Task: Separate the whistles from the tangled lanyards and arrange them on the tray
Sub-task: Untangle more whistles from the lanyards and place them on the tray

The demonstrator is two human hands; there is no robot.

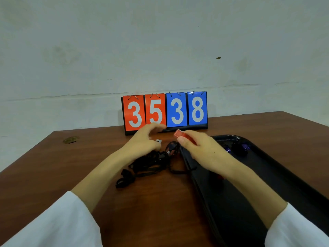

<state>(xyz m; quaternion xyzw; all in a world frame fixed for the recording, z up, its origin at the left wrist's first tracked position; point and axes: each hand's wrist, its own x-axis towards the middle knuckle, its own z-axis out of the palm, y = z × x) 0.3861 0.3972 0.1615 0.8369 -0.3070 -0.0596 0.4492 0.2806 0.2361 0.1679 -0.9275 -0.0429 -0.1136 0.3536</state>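
Observation:
A heap of tangled black lanyards (147, 164) lies on the brown table, just left of a black tray (277, 177). My right hand (201, 148) is over the tray's left rim, shut on a red whistle (181, 135) held between thumb and fingers. My left hand (146, 139) hovers over the far end of the lanyard heap with fingers spread; a small silver clip (159, 141) shows at its fingertips, and whether it is gripped is unclear. Blue whistles (246, 146) lie at the far end of the tray, with a black one (237, 148) between them.
A flip scoreboard (164, 112) reading 35 and 38 stands at the table's far edge against a pale wall. The table (89, 157) edge runs diagonally at left. White sleeves cover both forearms near the bottom corners.

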